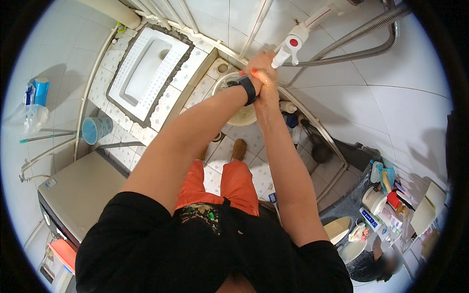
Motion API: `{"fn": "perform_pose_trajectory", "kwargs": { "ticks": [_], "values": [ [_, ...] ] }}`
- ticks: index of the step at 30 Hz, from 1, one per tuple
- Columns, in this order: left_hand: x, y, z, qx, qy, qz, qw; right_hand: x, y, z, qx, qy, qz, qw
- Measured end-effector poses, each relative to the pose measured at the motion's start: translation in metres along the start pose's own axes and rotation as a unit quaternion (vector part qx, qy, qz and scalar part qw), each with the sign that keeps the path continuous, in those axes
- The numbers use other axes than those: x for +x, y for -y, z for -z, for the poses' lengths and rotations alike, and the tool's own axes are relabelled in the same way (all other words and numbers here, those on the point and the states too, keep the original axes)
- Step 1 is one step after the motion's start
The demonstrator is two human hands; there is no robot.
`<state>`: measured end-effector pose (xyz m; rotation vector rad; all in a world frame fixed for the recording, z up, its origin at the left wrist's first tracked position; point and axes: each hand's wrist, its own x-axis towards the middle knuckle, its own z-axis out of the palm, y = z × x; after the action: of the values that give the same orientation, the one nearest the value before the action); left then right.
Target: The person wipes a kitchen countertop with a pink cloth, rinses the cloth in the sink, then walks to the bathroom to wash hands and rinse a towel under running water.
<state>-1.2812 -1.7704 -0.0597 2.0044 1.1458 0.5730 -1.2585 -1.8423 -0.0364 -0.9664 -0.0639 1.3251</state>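
Note:
My left hand (259, 63) and my right hand (267, 81) are clasped together, skin against skin, just below and left of a white plastic tap (281, 55) with a red dot on its knob. A dark band circles the wrist of the arm that comes from the picture's left. Skin on the other hand and forearm looks wet. Orange nail colour shows on a thumb. Beneath the hands, partly hidden by them, a pale round bucket (242, 118) stands on the tiled floor. Which hand lies uppermost is hard to tell, as the fingers overlap.
A white squat toilet (148, 71) is set in a raised tiled step at the left. Near it are a blue bucket (93, 130) and a washing machine (84, 190). Flexible metal hoses (351, 56) run along the right wall. Toiletries crowd a dark washbasin counter (348, 199), with a mirror reflection nearby.

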Motion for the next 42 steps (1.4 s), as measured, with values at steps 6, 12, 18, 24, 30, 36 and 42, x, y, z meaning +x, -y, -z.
{"fn": "perform_pose_trajectory", "kwargs": {
  "ticks": [6, 12, 18, 24, 30, 36, 42],
  "values": [
    [-0.008, 0.001, -0.009, -0.720, -0.074, 0.227, 0.652, 0.019, -0.008, 0.014, 0.130, 0.110, 0.014, 0.985],
    [-0.039, 0.009, -0.020, -0.762, 0.004, 0.228, 0.605, 0.056, 0.000, 0.029, -0.093, -0.036, 0.008, 0.995],
    [-0.037, -0.005, -0.019, -0.386, -0.109, 0.248, 0.882, 0.088, -0.003, 0.050, -0.531, -0.039, 0.196, 0.824],
    [-0.018, -0.013, -0.001, -0.312, -0.095, 0.319, 0.890, 0.070, -0.002, 0.023, -0.530, 0.010, 0.389, 0.754],
    [-0.022, -0.007, 0.036, -0.530, 0.060, 0.334, 0.777, 0.033, 0.016, 0.006, -0.358, -0.049, 0.116, 0.925],
    [-0.027, 0.025, 0.055, -0.422, 0.132, 0.271, 0.855, 0.035, 0.047, 0.036, -0.443, 0.028, 0.009, 0.896],
    [-0.022, 0.033, 0.065, -0.467, 0.209, 0.250, 0.822, 0.040, 0.062, 0.033, -0.492, 0.079, 0.024, 0.867]
  ]
}}
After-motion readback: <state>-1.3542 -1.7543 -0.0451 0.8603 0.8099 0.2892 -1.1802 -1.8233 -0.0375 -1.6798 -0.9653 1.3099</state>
